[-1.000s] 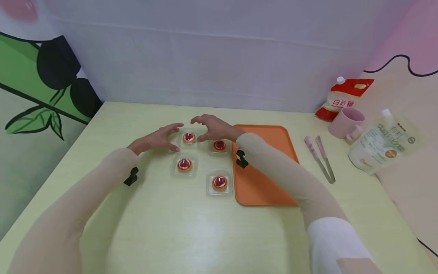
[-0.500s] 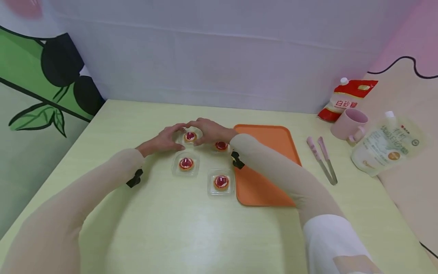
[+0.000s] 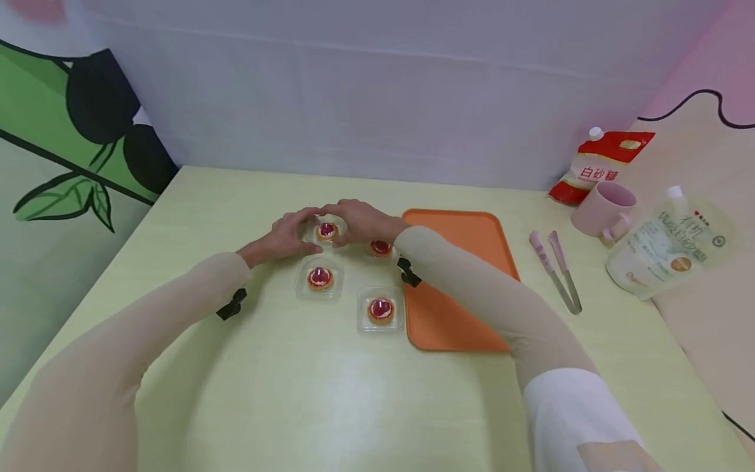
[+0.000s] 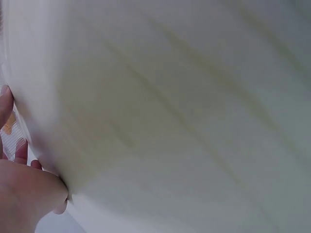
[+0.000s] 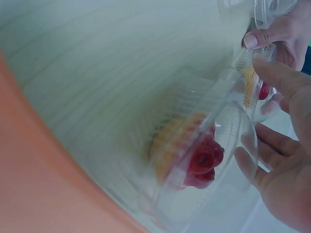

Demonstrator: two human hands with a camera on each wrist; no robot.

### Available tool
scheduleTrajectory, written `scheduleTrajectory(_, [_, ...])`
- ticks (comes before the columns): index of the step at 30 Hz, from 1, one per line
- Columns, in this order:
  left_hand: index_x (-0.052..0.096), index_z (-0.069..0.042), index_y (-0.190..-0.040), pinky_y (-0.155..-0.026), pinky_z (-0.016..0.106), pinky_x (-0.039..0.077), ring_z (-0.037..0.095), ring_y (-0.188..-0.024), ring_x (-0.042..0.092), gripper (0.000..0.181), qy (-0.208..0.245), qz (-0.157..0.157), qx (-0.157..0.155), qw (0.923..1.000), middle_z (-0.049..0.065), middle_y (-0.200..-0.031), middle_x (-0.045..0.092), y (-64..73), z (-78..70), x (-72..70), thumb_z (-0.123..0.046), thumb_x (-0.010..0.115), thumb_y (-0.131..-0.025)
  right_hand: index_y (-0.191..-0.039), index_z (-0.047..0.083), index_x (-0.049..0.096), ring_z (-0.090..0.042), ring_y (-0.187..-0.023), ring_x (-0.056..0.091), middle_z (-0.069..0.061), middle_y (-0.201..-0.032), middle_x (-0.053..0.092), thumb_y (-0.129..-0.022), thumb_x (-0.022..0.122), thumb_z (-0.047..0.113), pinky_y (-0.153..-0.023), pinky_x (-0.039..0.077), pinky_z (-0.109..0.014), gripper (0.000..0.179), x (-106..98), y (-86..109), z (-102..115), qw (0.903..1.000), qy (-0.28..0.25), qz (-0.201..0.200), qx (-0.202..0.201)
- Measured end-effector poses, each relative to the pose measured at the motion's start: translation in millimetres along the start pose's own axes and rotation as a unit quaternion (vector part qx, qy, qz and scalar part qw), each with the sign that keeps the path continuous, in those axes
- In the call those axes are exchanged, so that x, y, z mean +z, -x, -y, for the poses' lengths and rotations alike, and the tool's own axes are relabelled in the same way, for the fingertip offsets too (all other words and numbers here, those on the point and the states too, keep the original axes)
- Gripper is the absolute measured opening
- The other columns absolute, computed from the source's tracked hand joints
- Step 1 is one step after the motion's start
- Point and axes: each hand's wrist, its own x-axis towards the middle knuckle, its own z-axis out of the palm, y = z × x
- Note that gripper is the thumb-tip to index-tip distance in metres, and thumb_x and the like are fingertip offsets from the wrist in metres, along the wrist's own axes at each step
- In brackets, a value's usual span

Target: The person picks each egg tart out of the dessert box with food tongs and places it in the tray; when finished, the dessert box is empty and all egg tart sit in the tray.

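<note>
Four-sided clear plastic boxes, each with a small red-topped fruit tart, sit in two rows on the table. My left hand (image 3: pixel 288 237) and right hand (image 3: pixel 361 223) grip the far-left tart box (image 3: pixel 326 231) from its two sides, fingers behind and thumbs in front. In the right wrist view, the thumbs of the left hand (image 5: pixel 284 36) and right hand (image 5: pixel 291 121) lie at that box's edges. Behind the right wrist, partly covered, is another tart box (image 3: pixel 381 248); its red berries (image 5: pixel 203 160) show large in the right wrist view. The left wrist view catches part of the left hand (image 4: pixel 26 191).
Nearer stand two more tart boxes (image 3: pixel 319 280) (image 3: pixel 381 311). An orange tray (image 3: pixel 451 321) lies under the right forearm. To the right are tongs (image 3: pixel 557 272), a pink mug (image 3: pixel 601 208), a red-and-white sugar bag (image 3: pixel 596 167) and a white spouted pouch (image 3: pixel 655 246).
Both hands have come inward from either side and closed around the far-left tart box. Over the last half second they have stayed nearly still.
</note>
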Motion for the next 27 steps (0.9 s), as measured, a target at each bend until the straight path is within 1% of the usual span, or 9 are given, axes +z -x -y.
scheduleTrajectory(5, [0.032,-0.011,-0.154,-0.117,0.067,0.01,0.043,-0.143,0.027,0.084,0.001,0.002,-0.011,0.9999,0.019,-0.151,0.041,1.0,-0.4,-1.2,-0.023,0.079,-0.086,-0.152,0.02,0.041,-0.026,-0.136,0.047,-0.007,-0.148,0.051,-0.089,0.076,0.033,-0.114,0.039,-0.044,0.074,0,-0.8,3,1.0,0.002,0.004,0.009])
scheduleTrajectory(9, [0.033,-0.011,-0.154,-0.117,0.066,0.01,0.042,-0.142,0.028,0.084,0.005,0.0,-0.009,0.9999,0.019,-0.15,0.042,2.1,0.2,-0.5,-0.021,0.08,-0.084,-0.154,0.022,0.039,-0.027,-0.14,0.044,-0.006,-0.152,0.048,-0.089,0.076,0.034,-0.117,0.035,-0.046,0.076,1,-1.2,6,0.9996,0.006,0.017,0.024])
scheduleTrajectory(12, [0.034,-0.011,-0.153,-0.117,0.066,0.01,0.042,-0.142,0.029,0.084,0.008,-0.004,-0.007,0.9999,0.019,-0.149,0.043,2.7,0.7,-0.1,-0.02,0.08,-0.084,-0.155,0.022,0.036,-0.026,-0.143,0.042,-0.005,-0.154,0.047,-0.089,0.076,0.035,-0.118,0.034,-0.045,0.078,0,-1.7,9,0.999,0.02,0.023,0.034])
scheduleTrajectory(14, [0.034,-0.011,-0.153,-0.117,0.066,0.01,0.042,-0.142,0.029,0.084,0.006,-0.005,-0.008,0.9999,0.019,-0.148,0.043,3.1,0.9,0.2,-0.021,0.08,-0.084,-0.156,0.021,0.035,-0.026,-0.142,0.044,-0.005,-0.154,0.048,-0.088,0.077,0.036,-0.118,0.035,-0.043,0.081,0,-3.0,11,0.9985,0.035,0.028,0.032])
scheduleTrajectory(18, [0.033,-0.011,-0.154,-0.117,0.066,0.01,0.042,-0.142,0.029,0.084,0.003,-0.004,-0.01,0.9999,0.019,-0.15,0.042,2.9,1.2,0.5,-0.021,0.08,-0.085,-0.156,0.019,0.033,-0.026,-0.136,0.05,-0.007,-0.148,0.053,-0.086,0.078,0.039,-0.114,0.04,-0.04,0.086,0,-4.3,13,0.9968,0.07,0.032,0.019])
scheduleTrajectory(20, [0.032,-0.011,-0.154,-0.118,0.066,0.011,0.041,-0.142,0.029,0.085,0.001,-0.004,-0.011,0.9999,0.018,-0.151,0.041,2.3,0.8,0.2,-0.021,0.08,-0.085,-0.155,0.018,0.034,-0.026,-0.131,0.053,-0.007,-0.144,0.056,-0.085,0.079,0.039,-0.111,0.043,-0.041,0.086,-1,-3.6,13,0.9961,0.083,0.027,0.013])
scheduleTrajectory(23, [0.032,-0.011,-0.154,-0.118,0.066,0.012,0.041,-0.142,0.029,0.084,0.001,-0.003,-0.01,0.9999,0.019,-0.152,0.04,1.8,-2.0,-0.9,-0.021,0.079,-0.085,-0.154,0.017,0.036,-0.024,-0.123,0.057,-0.007,-0.137,0.061,-0.087,0.078,0.037,-0.107,0.046,-0.04,0.082,-2,-2.5,13,0.9959,0.088,0.02,0.009])
scheduleTrajectory(25, [0.033,-0.011,-0.154,-0.118,0.066,0.012,0.041,-0.141,0.03,0.083,0.0,-0.003,-0.012,0.9999,0.019,-0.152,0.04,1.4,-3.2,-1.0,-0.02,0.079,-0.086,-0.153,0.019,0.037,-0.021,-0.114,0.06,-0.006,-0.13,0.064,-0.087,0.077,0.036,-0.102,0.048,-0.038,0.08,-3,-2.8,13,0.996,0.088,0.019,0.007])
scheduleTrajectory(27, [0.033,-0.011,-0.153,-0.118,0.066,0.012,0.041,-0.141,0.03,0.082,0.001,-0.003,-0.014,0.9999,0.019,-0.151,0.041,1.4,-4.4,-0.8,-0.02,0.079,-0.085,-0.154,0.02,0.037,-0.019,-0.106,0.06,-0.005,-0.125,0.066,-0.088,0.076,0.036,-0.098,0.049,-0.036,0.079,-3,-3.5,12,0.9959,0.088,0.021,0.007])
